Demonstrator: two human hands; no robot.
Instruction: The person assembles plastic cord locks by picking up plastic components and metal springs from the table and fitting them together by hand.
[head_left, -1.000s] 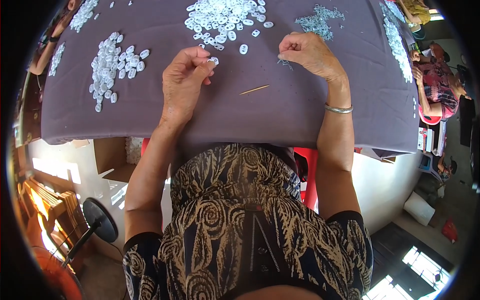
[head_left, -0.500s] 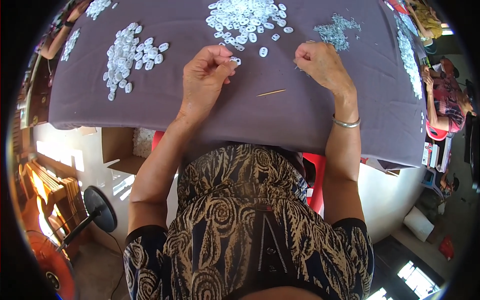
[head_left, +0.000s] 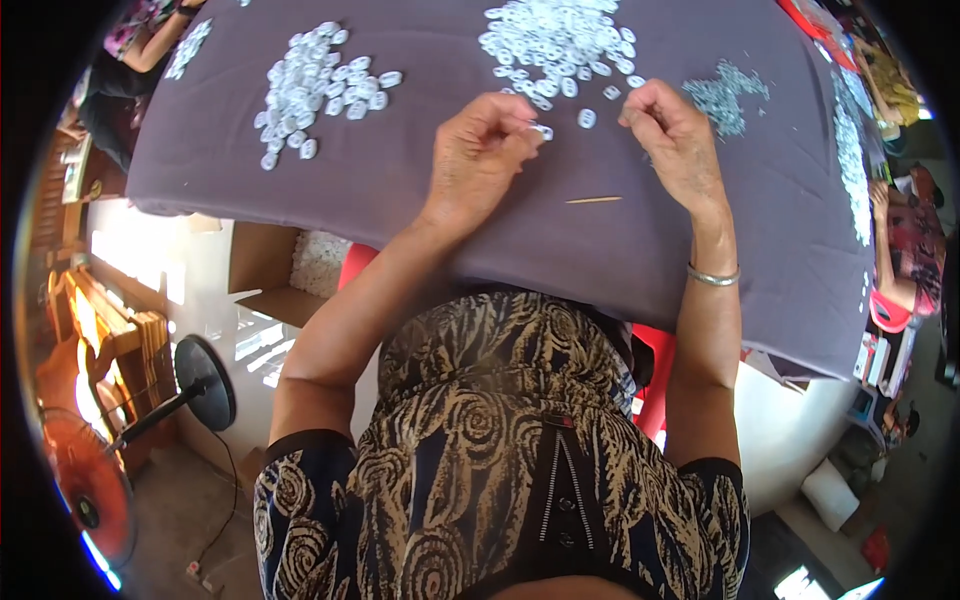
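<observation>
My left hand [head_left: 480, 150] is closed in a pinch on a small white oval plastic piece [head_left: 545, 132] with holes, its edge poking out past the fingertips. Across from it, my right hand [head_left: 678, 140] is also pinched, thumb against fingers; whatever sits between them is too small to make out. A main heap of white oval pieces [head_left: 555, 40] lies beyond both hands, with one loose oval piece [head_left: 587, 118] between them. To the right of my right hand is a pile of tiny grey-green bits [head_left: 728, 97]. A thin wooden stick [head_left: 594, 200] lies on the cloth nearer to me.
A dark cloth covers the table [head_left: 400, 200]. Another heap of white pieces [head_left: 310, 85] lies on the left. Other people sit at the left and right edges. A fan [head_left: 90, 500] stands at lower left, near an open cardboard box [head_left: 270, 265] under the table edge.
My right hand has moved left, away from the grey-green pile and closer to my left hand. The left hand keeps its white piece. The whole view has shifted and turned slightly.
</observation>
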